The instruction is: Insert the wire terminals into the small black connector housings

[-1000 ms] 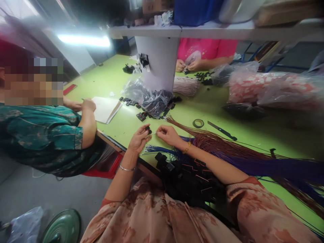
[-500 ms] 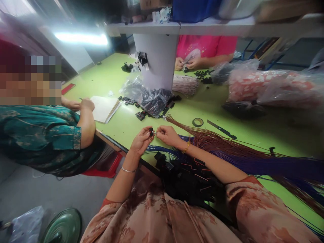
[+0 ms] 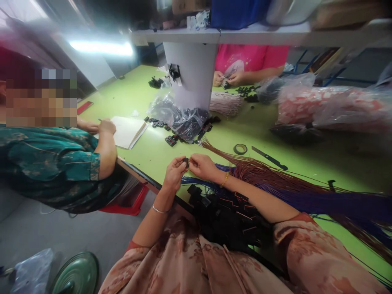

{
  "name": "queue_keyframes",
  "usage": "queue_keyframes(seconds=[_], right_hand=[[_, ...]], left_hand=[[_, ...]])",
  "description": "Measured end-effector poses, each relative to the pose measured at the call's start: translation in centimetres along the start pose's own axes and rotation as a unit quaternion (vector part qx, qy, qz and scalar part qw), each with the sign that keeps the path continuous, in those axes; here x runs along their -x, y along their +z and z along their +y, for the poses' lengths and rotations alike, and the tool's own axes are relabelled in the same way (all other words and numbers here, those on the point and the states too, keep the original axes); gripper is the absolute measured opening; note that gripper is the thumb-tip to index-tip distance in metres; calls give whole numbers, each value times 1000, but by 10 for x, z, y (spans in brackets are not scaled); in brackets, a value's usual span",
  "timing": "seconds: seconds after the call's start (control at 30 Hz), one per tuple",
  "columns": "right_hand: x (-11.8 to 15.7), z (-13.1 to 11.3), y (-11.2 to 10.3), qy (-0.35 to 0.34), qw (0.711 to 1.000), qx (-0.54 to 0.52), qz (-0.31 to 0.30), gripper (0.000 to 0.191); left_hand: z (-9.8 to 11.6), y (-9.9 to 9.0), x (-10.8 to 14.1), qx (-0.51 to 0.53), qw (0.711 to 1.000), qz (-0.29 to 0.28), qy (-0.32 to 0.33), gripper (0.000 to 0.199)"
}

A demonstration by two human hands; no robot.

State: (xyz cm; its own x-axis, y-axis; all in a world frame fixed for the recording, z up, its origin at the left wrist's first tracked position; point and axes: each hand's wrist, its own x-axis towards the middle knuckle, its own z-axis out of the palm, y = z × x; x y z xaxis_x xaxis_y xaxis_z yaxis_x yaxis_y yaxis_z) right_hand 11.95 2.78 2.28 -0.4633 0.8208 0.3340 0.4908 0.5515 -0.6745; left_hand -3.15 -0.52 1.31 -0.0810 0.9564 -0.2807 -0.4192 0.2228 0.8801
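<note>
Between the thumb and fingers of my left hand is a small black plastic connector housing. My right hand is closed in a pinch right beside it, its fingertips at the housing's right side. What those fingertips grip is too small and hidden to make out. Below my hands, a heap of black plastic parts lies at the table's near edge. Blue wires run under my right wrist, and a bundle of brown wires stretches out beyond my right forearm.
A roll of black tape and a dark blade lie past the wires. Plastic bags of black parts rest against the white post. One co-worker's arm is at the left, beside a notebook; another person's hands work opposite.
My left hand has moved slightly right with the housing, which now meets my right fingertips; the small gap between them has closed. The housing appears turned a little.
</note>
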Motion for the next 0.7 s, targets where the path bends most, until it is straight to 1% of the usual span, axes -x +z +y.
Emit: queue_keyframes(seconds=[0.1, 0.2, 0.3, 0.4, 0.47, 0.53, 0.57, 0.63, 0.7], right_hand=[[-1, 0, -3, 7, 1000, -9, -21, 14], [0, -1, -4, 14, 999, -3, -43, 14], [1, -2, -2, 12, 998, 38, -46, 14], [1, 1, -6, 4, 997, 39, -62, 15], [-1, 7, -13, 31, 998, 40, -46, 19], [-2, 15, -20, 78, 993, 81, -24, 17], [-2, 19, -23, 96, 988, 114, -29, 14], [-1, 25, -25, 118, 976, 168, -67, 10], [0, 29, -23, 131, 967, 193, -100, 9]], left_hand=[[1, 3, 0, 21, 1000, 4, 8, 37], [1, 3, 1, 30, 1000, 0, 2, 35], [-1, 3, 3, 10, 1000, 1, 13, 34], [1, 2, 7, -8, 1000, 5, 8, 32], [5, 1, 9, 0, 1000, 12, 0, 29], [10, -1, 10, 8, 1000, 12, -9, 29], [12, -1, 10, 9, 1000, 7, -15, 29], [13, -1, 10, 9, 1000, -6, -26, 30], [12, -1, 9, 11, 999, -11, -31, 30]])
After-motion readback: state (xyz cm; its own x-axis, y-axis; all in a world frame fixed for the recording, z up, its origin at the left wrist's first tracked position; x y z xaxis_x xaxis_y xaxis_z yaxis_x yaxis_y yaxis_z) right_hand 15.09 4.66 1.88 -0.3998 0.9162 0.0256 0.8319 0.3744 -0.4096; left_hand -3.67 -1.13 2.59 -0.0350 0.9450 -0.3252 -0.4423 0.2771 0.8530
